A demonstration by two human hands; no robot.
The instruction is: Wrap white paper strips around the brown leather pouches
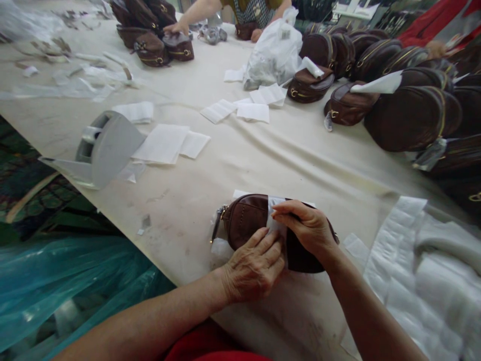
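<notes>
A dark brown leather bag point(248, 215) lies on the table just before me, its zipper pull hanging at the left end. Around its middle runs a band of white paper point(275, 204). My left hand point(257, 263) rests flat over the bag and the lower part of the band, fingers stretched out. With thumb and fingertips together, my right hand point(306, 225) pinches the band near the bag's upper edge. Clear plastic wrap point(221, 249) shows by the bag's left end.
A grey tape dispenser point(116, 143) stands left, near the table edge, beside white paper sheets point(165, 143). Brown bags point(409, 118) pile up at right. White wrapping sheets point(424, 281) lie near my right arm. Across the table, a person's hand point(176, 28) touches another bag.
</notes>
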